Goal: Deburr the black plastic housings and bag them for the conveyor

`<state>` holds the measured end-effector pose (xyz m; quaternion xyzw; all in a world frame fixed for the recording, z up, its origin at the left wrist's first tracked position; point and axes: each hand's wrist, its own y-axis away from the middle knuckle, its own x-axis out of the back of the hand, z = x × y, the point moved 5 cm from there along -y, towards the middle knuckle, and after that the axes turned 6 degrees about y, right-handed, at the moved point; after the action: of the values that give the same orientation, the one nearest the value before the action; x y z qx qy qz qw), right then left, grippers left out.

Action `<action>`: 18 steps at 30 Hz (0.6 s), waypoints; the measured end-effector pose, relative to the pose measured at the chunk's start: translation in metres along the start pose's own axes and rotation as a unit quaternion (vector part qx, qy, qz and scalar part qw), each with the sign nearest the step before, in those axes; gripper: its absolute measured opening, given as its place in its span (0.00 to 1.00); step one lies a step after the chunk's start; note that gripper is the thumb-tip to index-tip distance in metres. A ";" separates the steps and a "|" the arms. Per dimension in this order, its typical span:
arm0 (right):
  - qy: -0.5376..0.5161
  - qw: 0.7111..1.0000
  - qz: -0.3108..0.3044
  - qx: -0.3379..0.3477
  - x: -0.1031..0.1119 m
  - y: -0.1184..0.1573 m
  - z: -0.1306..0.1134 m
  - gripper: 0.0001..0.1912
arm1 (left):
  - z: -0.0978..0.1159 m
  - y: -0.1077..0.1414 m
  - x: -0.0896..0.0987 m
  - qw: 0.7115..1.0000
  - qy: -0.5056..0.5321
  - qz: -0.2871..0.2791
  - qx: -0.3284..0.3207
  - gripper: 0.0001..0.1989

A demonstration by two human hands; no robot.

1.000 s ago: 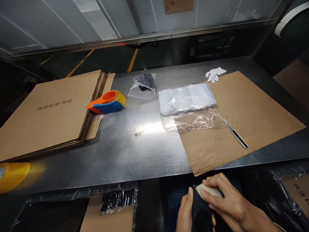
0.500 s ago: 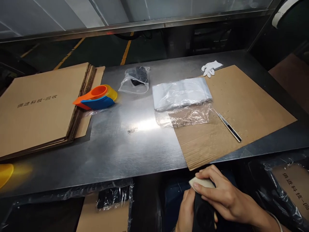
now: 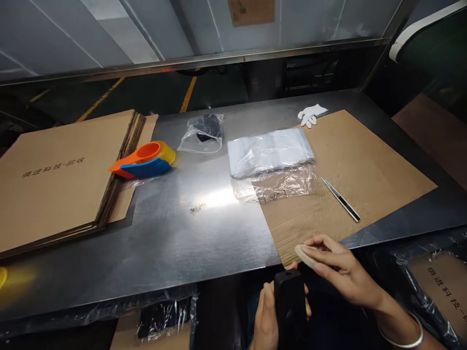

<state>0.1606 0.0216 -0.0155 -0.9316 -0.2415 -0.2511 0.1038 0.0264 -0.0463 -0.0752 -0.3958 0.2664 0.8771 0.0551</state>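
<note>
Low in the view, my left hand (image 3: 267, 311) is closed around a black oblong part (image 3: 291, 306), which stands upright with its narrow end facing up. My right hand (image 3: 337, 270) pinches a flat cream-coloured pad (image 3: 305, 256) between thumb and fingers. The pad is just above and right of the black part, apart from it, over the near corner of a cardboard sheet (image 3: 375, 160). Dark surroundings hide the lower end of the black part.
On the metal table (image 3: 171, 243) lie a utility knife (image 3: 341, 200), a stack of clear plastic bags (image 3: 270, 151), a white glove (image 3: 313, 115) and a bag with a black item (image 3: 204, 132). An orange-and-blue tape dispenser (image 3: 144, 160) rests beside stacked cardboard (image 3: 62, 184). Plastic-lined boxes (image 3: 443, 287) stand below.
My right hand has lifted the cream pad off the black part and moved slightly up and right. The black part has turned in my left hand. The camera view has tilted up slightly.
</note>
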 end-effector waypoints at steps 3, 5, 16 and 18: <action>-0.028 0.999 0.027 -0.004 0.013 -0.002 0.000 0.20 | 0.018 -0.007 -0.003 0.982 -0.112 -0.084 -0.125 0.40; -0.024 0.999 0.021 0.010 0.016 0.001 -0.006 0.22 | 0.023 -0.011 -0.003 0.963 -0.177 -0.118 -0.163 0.41; 0.078 0.983 -0.098 0.134 -0.001 0.007 -0.058 0.25 | 0.032 -0.005 -0.001 0.868 -0.352 -0.159 -0.311 0.33; 0.089 0.985 -0.088 0.122 -0.001 0.006 -0.056 0.26 | 0.030 -0.004 -0.001 0.864 -0.357 -0.165 -0.315 0.30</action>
<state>0.1388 -0.0016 0.0315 -0.8609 -0.3414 -0.3099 0.2148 0.0082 -0.0276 -0.0593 -0.0898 -0.1311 0.9738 0.1628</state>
